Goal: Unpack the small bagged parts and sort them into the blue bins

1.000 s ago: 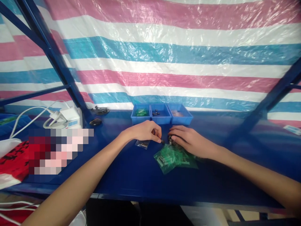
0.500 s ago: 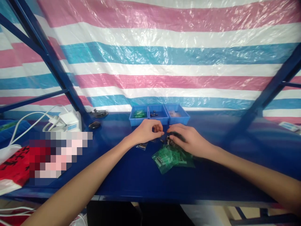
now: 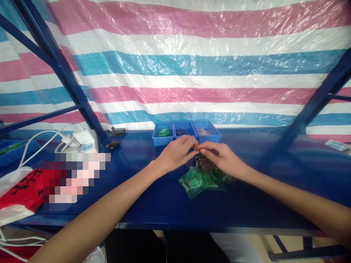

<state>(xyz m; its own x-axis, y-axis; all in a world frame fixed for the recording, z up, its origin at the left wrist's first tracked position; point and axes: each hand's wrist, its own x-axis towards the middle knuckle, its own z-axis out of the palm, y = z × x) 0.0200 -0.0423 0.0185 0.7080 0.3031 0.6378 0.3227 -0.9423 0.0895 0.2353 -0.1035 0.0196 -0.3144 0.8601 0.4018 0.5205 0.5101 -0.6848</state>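
Observation:
My left hand and my right hand meet fingertip to fingertip above the middle of the blue table. Both are closed in a pinch around something too small to make out. Under my right hand lies a pile of small dark parts, partly covered by that hand. Nearer to me, against the pile, rest green translucent bags with pale strips inside. Behind my hands stand three blue bins: the left bin holds green pieces, the middle bin a few dark parts, the right bin pale pieces.
On the left are a white power strip with plugs and cables, a black mouse-like object and a red bag. A blue tray sits at the far left. Blue metal posts frame a striped sheet.
My hands have come together, and their fingertips now touch around a tiny item. Before, they were a little apart, with my right fingers at the dark pile.

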